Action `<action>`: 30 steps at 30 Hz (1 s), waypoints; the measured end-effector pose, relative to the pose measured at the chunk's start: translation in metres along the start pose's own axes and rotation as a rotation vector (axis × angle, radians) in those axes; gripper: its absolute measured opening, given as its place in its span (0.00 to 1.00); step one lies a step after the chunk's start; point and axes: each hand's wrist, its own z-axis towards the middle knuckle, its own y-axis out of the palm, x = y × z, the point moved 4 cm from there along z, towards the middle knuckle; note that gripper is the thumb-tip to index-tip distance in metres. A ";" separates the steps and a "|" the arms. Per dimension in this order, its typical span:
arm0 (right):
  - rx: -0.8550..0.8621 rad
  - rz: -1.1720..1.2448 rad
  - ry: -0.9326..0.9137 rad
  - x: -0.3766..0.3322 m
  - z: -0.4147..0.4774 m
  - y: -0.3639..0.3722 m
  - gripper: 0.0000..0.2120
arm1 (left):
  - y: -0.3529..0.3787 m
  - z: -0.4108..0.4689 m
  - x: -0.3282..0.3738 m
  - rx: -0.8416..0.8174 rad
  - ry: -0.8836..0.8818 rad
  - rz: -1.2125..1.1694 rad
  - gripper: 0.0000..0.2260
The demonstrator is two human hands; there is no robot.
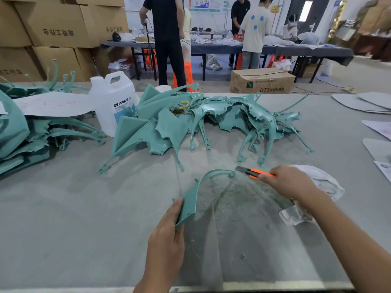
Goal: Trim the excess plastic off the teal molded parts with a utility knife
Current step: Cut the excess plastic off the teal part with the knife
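Observation:
My left hand (167,235) grips the wide lower end of a curved teal molded part (193,197), which arches up and right above the grey table (74,218). My right hand (289,182) holds an orange utility knife (252,172) with its blade extended, the tip close to the part's far curled end. A big pile of teal parts (190,121) lies across the table's middle. Pale plastic shavings (237,206) are scattered under the held part.
A second heap of teal parts (25,140) sits at the left under a grey sheet. A white jug (114,102) stands behind the piles. A crumpled white bag (317,182) lies under my right wrist. Grey sheets lie at the right. Several people stand at far tables; cardboard boxes are stacked back left.

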 end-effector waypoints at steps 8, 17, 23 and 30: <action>0.108 0.829 -0.250 -0.070 -0.102 0.027 0.15 | -0.009 0.008 0.009 0.079 -0.145 -0.130 0.15; 0.035 1.007 -0.476 -0.110 -0.146 0.015 0.22 | -0.030 0.006 0.032 0.121 -0.059 -0.242 0.05; 0.136 0.789 -0.460 -0.109 -0.138 0.006 0.19 | -0.040 -0.002 0.040 0.204 -0.094 -0.298 0.10; 0.302 0.651 -0.030 -0.047 -0.084 0.008 0.21 | -0.062 -0.019 0.034 0.225 -0.114 -0.188 0.18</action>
